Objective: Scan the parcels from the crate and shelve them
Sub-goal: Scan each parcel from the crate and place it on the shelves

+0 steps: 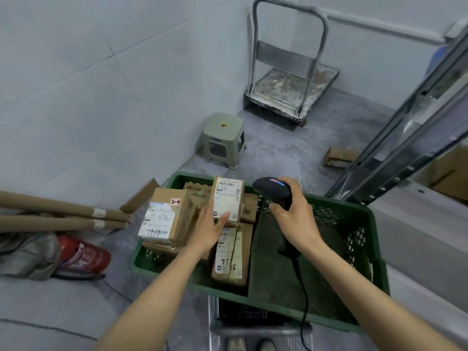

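Left hand (210,229): fingers wrapped round small labelled parcel (228,198), lifted over green crate (359,239), label up. Right hand (293,214) grips barcode scanner (272,190) at parcel's 3 o'clock. Scan likely underway; other parcels (164,216) wait in crate's 9 o'clock half, unshelved

Cool, even light fills the room, probably from overhead, though no lamp shows. Shadows lie soft and short beneath the stool (222,140) and the crate (359,239). One parcel label (157,211) glares bluish-white. Wide-angle distortion bows the shelf frame (417,127) at the right edge. The whole frame is slightly soft, and small print smears.
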